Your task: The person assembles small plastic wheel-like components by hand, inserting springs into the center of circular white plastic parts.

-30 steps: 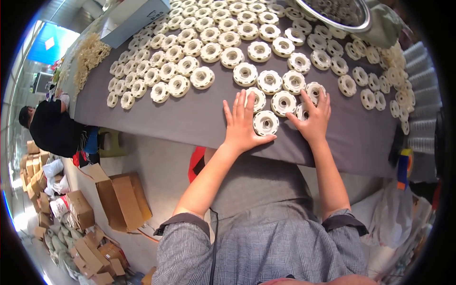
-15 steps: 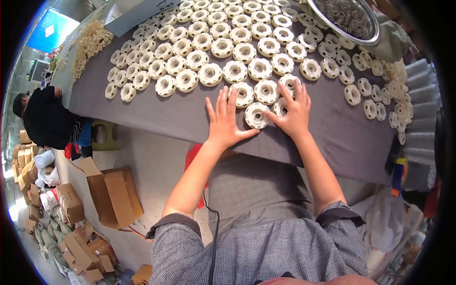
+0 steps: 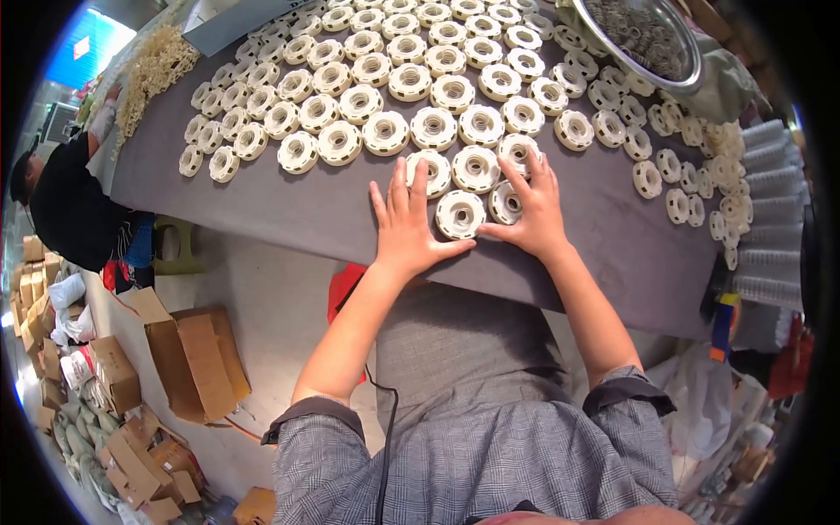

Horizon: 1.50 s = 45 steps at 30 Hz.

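Observation:
My left hand (image 3: 407, 223) and my right hand (image 3: 534, 214) rest on the dark cloth near the table's front edge, fingers spread, either side of a small cluster of cream plastic rings. The front ring (image 3: 461, 215) lies between my two thumbs, its centre hole facing up. Beside it a second ring (image 3: 505, 204) touches my right hand and is partly covered by it. Behind these lie a middle ring (image 3: 476, 169) and, under my left fingertips, another ring (image 3: 432, 172). My right fingertips reach a ring (image 3: 518, 150) at the cluster's right. Coiled springs show inside several rings.
Many more rings (image 3: 386, 133) lie in rows across the cloth-covered table (image 3: 262, 206). A metal bowl of springs (image 3: 691, 74) stands at the far right, and a grey box (image 3: 232, 31) at the far left. Another person (image 3: 74, 214) is at the left end. An open carton (image 3: 197, 363) sits on the floor.
The near rings have slid slightly left, and my right hand has moved left with them. My left hand has barely moved. The other person's arm now reaches up toward the table's far left.

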Available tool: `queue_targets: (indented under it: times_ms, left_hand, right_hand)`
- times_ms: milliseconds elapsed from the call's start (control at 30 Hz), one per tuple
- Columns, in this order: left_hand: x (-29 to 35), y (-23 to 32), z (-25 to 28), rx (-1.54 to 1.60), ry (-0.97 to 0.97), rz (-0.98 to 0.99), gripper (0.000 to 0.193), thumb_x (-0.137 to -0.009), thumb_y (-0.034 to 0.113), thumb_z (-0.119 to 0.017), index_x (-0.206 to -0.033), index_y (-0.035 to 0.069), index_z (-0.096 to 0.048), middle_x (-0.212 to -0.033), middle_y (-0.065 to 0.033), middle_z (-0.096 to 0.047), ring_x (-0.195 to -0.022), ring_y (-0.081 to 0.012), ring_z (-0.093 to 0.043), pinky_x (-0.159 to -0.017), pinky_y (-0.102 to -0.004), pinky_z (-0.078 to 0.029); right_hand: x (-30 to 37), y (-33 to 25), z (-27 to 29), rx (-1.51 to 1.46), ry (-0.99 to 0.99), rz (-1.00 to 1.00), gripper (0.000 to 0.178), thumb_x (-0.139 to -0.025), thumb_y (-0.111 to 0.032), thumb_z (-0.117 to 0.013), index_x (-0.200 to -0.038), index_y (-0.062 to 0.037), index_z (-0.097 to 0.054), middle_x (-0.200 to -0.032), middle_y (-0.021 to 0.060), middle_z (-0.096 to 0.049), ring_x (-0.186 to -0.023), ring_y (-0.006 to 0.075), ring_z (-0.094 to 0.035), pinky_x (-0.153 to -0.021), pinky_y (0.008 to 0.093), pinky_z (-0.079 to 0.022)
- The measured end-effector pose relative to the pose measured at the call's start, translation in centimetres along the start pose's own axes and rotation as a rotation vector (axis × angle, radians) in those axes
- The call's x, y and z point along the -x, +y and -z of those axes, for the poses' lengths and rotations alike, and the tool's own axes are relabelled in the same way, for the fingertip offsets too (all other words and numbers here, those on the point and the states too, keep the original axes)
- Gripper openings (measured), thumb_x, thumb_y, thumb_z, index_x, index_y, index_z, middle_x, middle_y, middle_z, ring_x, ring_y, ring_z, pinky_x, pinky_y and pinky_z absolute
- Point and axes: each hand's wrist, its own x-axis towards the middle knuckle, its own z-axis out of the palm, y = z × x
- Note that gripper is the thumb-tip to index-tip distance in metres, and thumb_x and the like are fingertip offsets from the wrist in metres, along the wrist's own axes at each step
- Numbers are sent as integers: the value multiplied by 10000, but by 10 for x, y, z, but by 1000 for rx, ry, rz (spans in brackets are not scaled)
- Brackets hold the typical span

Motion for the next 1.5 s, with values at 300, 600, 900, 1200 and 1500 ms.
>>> queue_targets:
  times_ms: [300,600,900,1200,1500]
  left_hand:
    - [4,-24,16,-24,28,84,1245,-499,608,-747,-1426,112,-80,-1436,-209,-140,-1346,-346,-134,-1032,-619,-9]
    - [15,-72,49,-142,201,176,1313,-463,662,-740,-1431,109,-48,-1456,-243,-2,-1365,-375,25,-1045,-587,9]
    - [6,-111,69,-185,111,451,1394,-446,645,-762,-1420,74,54,-1436,-302,18,-1360,-397,6,-1047,-588,-23]
    - [-10,-126,72,-243,142,499,1342,-488,655,-735,-1420,67,32,-1435,-295,-9,-1360,-383,-39,-1043,-596,-64]
    - [-23,-146,68,-261,171,538,1307,-504,677,-709,-1418,61,-6,-1432,-288,-26,-1360,-368,-61,-1042,-598,-61]
  right_hand:
    - [-18,-22,-17,31,14,49,925,-516,-567,-756,-1303,-187,-454,-1409,233,-243,-1280,466,-222,-1043,526,-195]
    - [-24,-32,-29,107,-22,11,1022,-468,-647,-735,-1340,-227,-406,-1419,236,-224,-1287,477,-205,-1007,613,-166]
    - [-28,-44,-33,117,-95,-11,1113,-437,-668,-734,-1371,-201,-349,-1437,246,-166,-1300,483,-169,-1000,635,-135]
    - [-46,-59,-48,140,-75,-9,1110,-436,-659,-743,-1371,-209,-349,-1435,244,-175,-1305,476,-172,-1006,628,-130]
    - [-68,-62,-68,142,-66,-9,1106,-434,-656,-745,-1372,-226,-346,-1421,258,-195,-1297,481,-192,-1004,626,-141]
